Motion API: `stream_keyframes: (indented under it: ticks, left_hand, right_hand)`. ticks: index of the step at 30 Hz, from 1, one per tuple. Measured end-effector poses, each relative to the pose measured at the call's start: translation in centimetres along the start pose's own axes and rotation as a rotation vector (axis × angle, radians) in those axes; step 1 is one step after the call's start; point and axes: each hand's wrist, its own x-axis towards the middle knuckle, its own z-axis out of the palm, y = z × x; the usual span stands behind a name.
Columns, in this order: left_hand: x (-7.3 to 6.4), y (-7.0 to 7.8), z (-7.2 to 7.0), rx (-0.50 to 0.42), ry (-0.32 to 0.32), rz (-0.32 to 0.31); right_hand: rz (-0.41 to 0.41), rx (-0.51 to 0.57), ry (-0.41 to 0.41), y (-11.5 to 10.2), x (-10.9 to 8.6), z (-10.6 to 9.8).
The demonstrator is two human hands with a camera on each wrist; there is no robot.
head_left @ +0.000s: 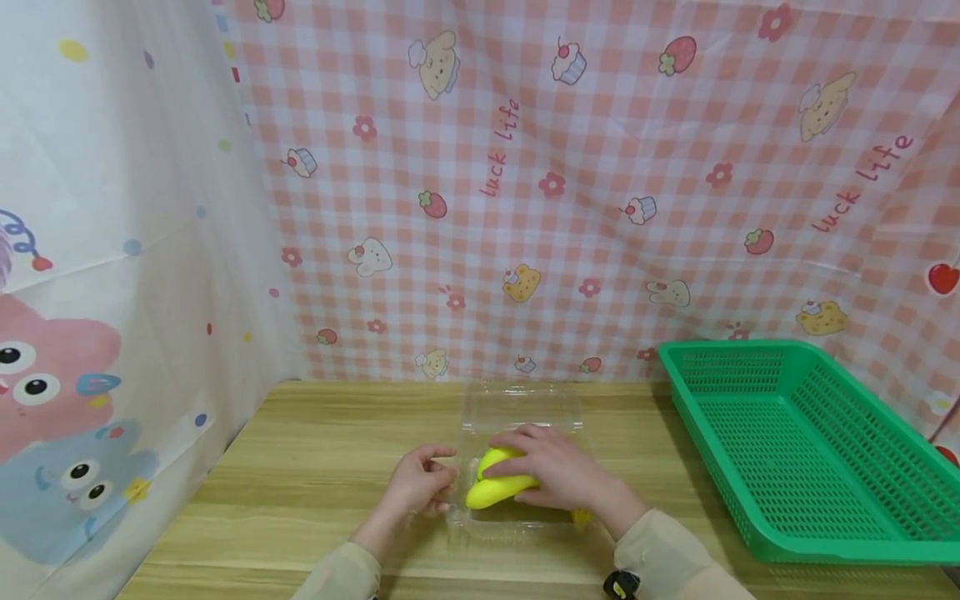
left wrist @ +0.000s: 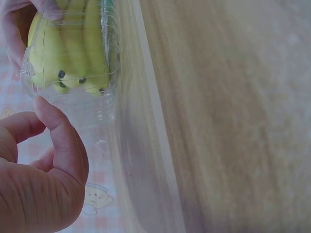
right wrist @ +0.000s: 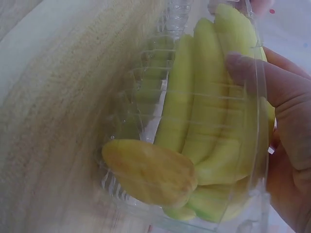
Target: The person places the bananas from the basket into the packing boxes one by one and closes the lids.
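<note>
A bunch of yellow bananas (head_left: 491, 493) lies inside a clear plastic box (head_left: 521, 527) with its lid (head_left: 521, 408) folded back. My right hand (head_left: 551, 471) reaches over the box and grips the bunch, thumb and fingers bent around it. In the right wrist view, a yellow-orange oval fruit, like a mango (right wrist: 148, 172), sits in the box at the near end of the bananas. My left hand (head_left: 423, 483) is at the left side of the box, fingers loosely bent. One of its fingertips is right at the box's edge in the left wrist view.
A large green plastic basket (head_left: 712, 467) stands on the right of the wooden table (head_left: 300, 483). A pink checked cloth (head_left: 480, 233) hangs behind the table, and a white printed cloth (head_left: 172, 275) hangs along its left side.
</note>
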Motion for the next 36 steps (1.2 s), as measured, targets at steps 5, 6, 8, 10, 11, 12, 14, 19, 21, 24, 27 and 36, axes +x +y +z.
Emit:
stream_keyframes:
  ticks: [5,6,8,10,11,12,14,19,21,24,27,36]
  left_hand:
    - [0.0,0.0,0.0,-0.007,0.000,-0.001]
    - [0.0,-0.1,0.0,-0.008,0.001,-0.001]
    - [0.1,-0.1,0.0,-0.009,0.000,0.000]
    - [0.1,-0.1,0.0,-0.009,0.000,0.001]
    - [0.1,-0.1,0.0,-0.009,0.000,0.003]
    - [0.0,-0.1,-0.1,-0.007,0.000,0.003]
    - [0.0,-0.1,-0.1,-0.003,-0.002,0.004]
    - [-0.1,-0.1,-0.1,0.005,-0.011,0.007]
    - [-0.2,0.0,-0.1,0.006,-0.011,0.007]
    - [-0.2,0.0,0.0,0.000,-0.009,0.008]
    - [-0.1,0.1,0.0,-0.005,-0.005,0.004]
    - [-0.1,0.1,0.1,-0.003,0.003,0.007]
  right_hand:
    - [-0.006,0.017,0.006,0.0,0.0,0.0]
    - [-0.007,0.020,0.005,0.0,-0.1,0.0]
    - [-0.008,0.027,0.006,0.1,-0.1,0.0]
    - [-0.013,0.028,0.009,0.1,-0.2,0.0]
    - [-0.016,0.030,0.012,0.1,-0.2,0.0]
    - [-0.020,0.032,0.014,0.1,-0.2,0.0]
    - [-0.027,0.036,0.016,0.0,-0.3,0.0]
    - [-0.024,0.052,0.020,0.1,-0.5,0.1]
    - [-0.020,0.060,0.029,0.1,-0.6,0.1]
    - [-0.028,0.069,0.065,0.2,-0.8,0.1]
    - [-0.045,0.064,0.110,0.4,-1.0,0.1]
    - [-0.061,0.073,0.202,0.7,-1.9,-0.2]
